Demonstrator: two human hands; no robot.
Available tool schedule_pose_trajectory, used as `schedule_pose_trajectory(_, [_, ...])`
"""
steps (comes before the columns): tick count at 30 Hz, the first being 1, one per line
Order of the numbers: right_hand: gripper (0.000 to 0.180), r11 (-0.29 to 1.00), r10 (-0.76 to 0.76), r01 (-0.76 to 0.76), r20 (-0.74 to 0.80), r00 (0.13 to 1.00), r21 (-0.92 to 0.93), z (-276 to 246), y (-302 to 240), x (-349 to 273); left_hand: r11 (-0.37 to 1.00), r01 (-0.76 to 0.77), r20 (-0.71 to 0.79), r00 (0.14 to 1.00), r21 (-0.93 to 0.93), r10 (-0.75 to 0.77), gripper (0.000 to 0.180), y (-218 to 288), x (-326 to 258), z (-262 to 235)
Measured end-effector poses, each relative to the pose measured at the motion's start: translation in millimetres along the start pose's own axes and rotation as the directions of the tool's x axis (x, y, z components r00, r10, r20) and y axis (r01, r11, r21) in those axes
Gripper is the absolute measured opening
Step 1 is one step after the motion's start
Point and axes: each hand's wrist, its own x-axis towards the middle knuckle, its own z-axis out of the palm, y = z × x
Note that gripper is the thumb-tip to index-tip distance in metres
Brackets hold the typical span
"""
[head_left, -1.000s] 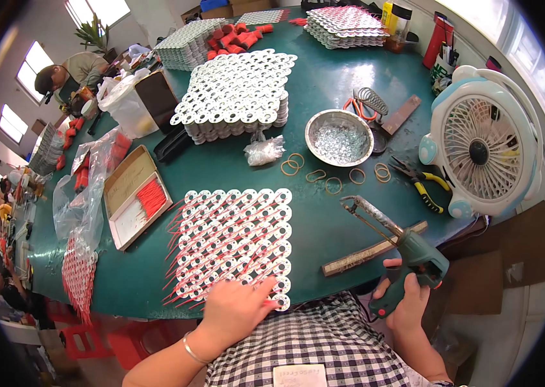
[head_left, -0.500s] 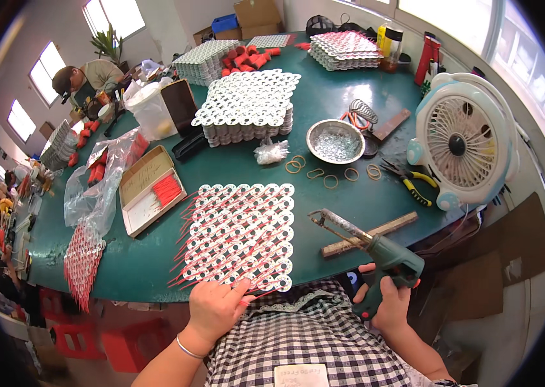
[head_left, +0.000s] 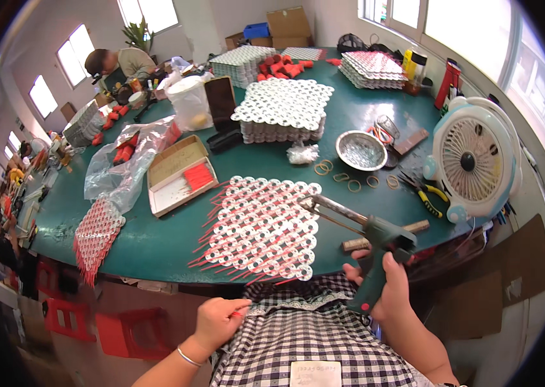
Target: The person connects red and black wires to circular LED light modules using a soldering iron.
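My right hand (head_left: 389, 289) grips a dark green soldering gun (head_left: 375, 248) by its handle. The gun's metal tip reaches over the upper right part of a sheet of white round circuit boards (head_left: 266, 226) with thin red wires slanting across it; whether it touches cannot be told. My left hand (head_left: 217, 322) is closed in front of my checked apron, off the table's edge. A bit of red, seemingly thin wires (head_left: 240, 313), shows between its fingers. Left of the sheet, an open cardboard box (head_left: 182, 177) holds a bundle of red wires (head_left: 199, 177).
Beyond the sheet stands a stack of white board sheets (head_left: 284, 109). A metal bowl (head_left: 361, 151), rubber bands (head_left: 354, 186), pliers (head_left: 428, 195) and a fan (head_left: 472, 161) are at the right. Another wired sheet (head_left: 99, 233) overhangs the left edge. Red stools (head_left: 132, 335) stand below.
My left hand has drawn back from the sheet's near edge toward my apron. The soldering gun's tip has moved left, over the sheet. The whole view has shifted.
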Motion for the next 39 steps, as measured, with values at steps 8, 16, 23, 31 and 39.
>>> schedule_pose_trajectory(8, [0.044,0.959,0.273,-0.279,0.102,0.957,0.048,34,39,25,0.470,0.733,0.589,0.678,-0.492,-0.440,0.033,-4,9,38])
schedule_pose_trajectory(16, [0.048,0.913,0.360,-0.382,0.154,0.920,0.145,47,68,17,0.141,0.766,0.671,0.623,-0.627,-0.402,0.025,1,31,43])
schedule_pose_trajectory(23, [0.056,0.934,0.341,-0.353,0.144,0.929,0.064,45,68,8,0.124,0.697,0.620,0.694,-0.707,-0.365,0.022,0,18,49])
schedule_pose_trajectory(31, [0.043,0.985,-0.058,0.050,0.042,0.997,0.166,46,34,-1,-0.109,0.432,0.432,0.781,-0.895,-0.450,0.012,1,-14,8])
schedule_pose_trajectory(39, [0.040,0.983,-0.067,0.070,-0.027,0.997,0.169,42,37,13,0.226,-0.086,-0.240,0.478,-0.970,-0.845,0.020,-55,-14,-101])
